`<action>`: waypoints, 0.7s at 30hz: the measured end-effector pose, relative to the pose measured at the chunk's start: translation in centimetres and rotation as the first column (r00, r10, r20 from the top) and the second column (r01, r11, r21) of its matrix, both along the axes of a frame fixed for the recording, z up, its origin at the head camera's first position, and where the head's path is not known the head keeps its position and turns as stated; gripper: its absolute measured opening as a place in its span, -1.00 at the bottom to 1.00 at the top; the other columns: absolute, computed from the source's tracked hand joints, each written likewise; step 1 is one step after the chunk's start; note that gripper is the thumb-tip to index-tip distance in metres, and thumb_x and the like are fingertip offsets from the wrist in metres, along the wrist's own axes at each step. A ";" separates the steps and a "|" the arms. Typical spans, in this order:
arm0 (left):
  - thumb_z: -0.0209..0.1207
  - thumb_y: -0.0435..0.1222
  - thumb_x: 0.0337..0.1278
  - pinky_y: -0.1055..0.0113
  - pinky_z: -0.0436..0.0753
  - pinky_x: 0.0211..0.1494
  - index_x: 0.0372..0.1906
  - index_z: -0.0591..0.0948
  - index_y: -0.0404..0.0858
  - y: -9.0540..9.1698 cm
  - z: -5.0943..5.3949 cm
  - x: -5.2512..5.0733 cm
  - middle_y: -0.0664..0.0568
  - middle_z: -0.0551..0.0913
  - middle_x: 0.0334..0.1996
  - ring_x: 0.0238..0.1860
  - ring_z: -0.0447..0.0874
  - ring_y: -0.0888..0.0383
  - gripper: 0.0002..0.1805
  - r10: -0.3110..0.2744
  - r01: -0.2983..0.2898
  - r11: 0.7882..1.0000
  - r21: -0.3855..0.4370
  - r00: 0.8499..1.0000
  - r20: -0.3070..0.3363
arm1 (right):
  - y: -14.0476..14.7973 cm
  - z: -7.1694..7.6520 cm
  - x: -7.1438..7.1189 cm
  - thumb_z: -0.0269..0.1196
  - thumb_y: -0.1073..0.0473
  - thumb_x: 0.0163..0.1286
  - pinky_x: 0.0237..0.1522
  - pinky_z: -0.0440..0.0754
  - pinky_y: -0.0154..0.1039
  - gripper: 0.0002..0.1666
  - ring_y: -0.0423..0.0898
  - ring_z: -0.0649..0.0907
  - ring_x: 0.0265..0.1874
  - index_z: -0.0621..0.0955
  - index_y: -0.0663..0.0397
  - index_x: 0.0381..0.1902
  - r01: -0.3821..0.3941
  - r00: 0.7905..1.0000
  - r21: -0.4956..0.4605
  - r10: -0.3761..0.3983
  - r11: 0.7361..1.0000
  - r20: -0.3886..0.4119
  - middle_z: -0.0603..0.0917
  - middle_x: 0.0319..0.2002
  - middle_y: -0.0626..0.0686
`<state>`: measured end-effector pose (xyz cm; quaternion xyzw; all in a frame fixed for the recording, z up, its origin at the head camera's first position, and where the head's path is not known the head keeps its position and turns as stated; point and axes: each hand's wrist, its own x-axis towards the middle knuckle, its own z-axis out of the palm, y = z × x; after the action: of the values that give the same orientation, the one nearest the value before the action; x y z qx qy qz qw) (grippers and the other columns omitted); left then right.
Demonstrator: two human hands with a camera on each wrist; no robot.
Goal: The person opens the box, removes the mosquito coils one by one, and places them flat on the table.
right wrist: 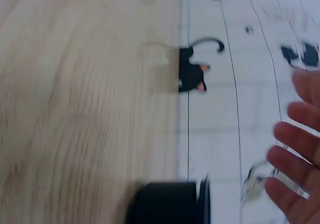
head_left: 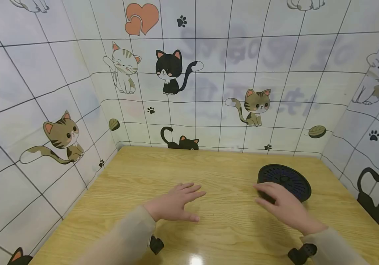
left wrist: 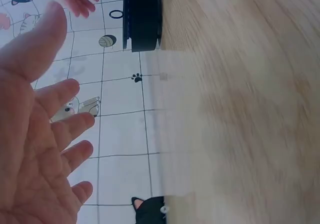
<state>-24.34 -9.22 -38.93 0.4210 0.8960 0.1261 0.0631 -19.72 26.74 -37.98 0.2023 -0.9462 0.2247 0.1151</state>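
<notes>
Black slot-topped vessel (head_left: 292, 180) stands near the wide right grip (head_left: 283, 206), left grip (head_left: 174, 204) wide too

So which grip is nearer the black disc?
The right grip: in the head view it hides part of the black disc; the left grip is well off to its left.
</notes>
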 end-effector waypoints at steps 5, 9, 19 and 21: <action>0.07 0.15 0.28 0.04 0.30 0.36 0.40 0.34 0.07 3.7 -0.9 -1.1 0.18 0.33 0.36 0.39 0.22 0.08 -0.36 0.123 -0.182 0.957 0.227 0.960 0.252 | 4.3 -1.1 -0.9 0.06 -0.04 0.50 -0.33 0.51 -0.34 -0.53 -0.31 0.50 -0.24 0.58 0.20 0.12 0.301 0.943 -0.289 -0.330 0.909 -0.054 0.60 -0.06 0.15; 0.07 0.14 0.28 0.13 0.49 0.19 0.26 0.48 0.18 7.1 -2.1 -1.9 0.31 0.47 0.19 0.24 0.40 0.18 -0.52 0.165 -0.361 0.854 0.374 0.871 0.462 | 7.5 -2.5 -1.7 0.00 -0.12 0.50 -0.37 0.39 -0.38 -0.42 -0.42 0.39 -0.30 0.54 0.26 0.15 0.480 0.856 -0.436 -0.516 0.762 0.039 0.56 -0.05 0.17; 0.12 0.02 0.31 0.08 0.47 0.23 0.19 0.55 0.01 15.7 -4.0 -3.2 0.20 0.56 0.08 0.15 0.51 0.13 -0.58 0.076 -0.587 0.633 0.505 0.696 0.714 | 12.8 -5.3 -4.3 -0.20 -0.32 0.46 -0.31 0.48 -0.36 -0.08 0.16 0.44 0.04 0.22 0.35 0.41 0.652 0.758 -0.495 -0.510 0.575 0.406 0.31 0.30 0.37; 0.12 0.01 0.31 0.04 0.45 0.25 0.20 0.54 -0.02 17.3 -4.1 -3.4 0.15 0.57 0.07 0.15 0.51 0.08 -0.57 0.061 -0.617 0.609 0.499 0.664 0.745 | 13.5 -5.6 -4.6 -0.25 -0.39 0.43 -0.30 0.56 -0.41 0.00 0.14 0.45 0.07 0.11 0.35 0.45 0.640 0.767 -0.520 -0.423 0.566 0.483 0.21 0.37 0.39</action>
<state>-27.74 8.05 -43.02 0.1425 0.7530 0.6169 0.1791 -24.35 40.20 -43.54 -0.1874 -0.8248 0.5250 0.0948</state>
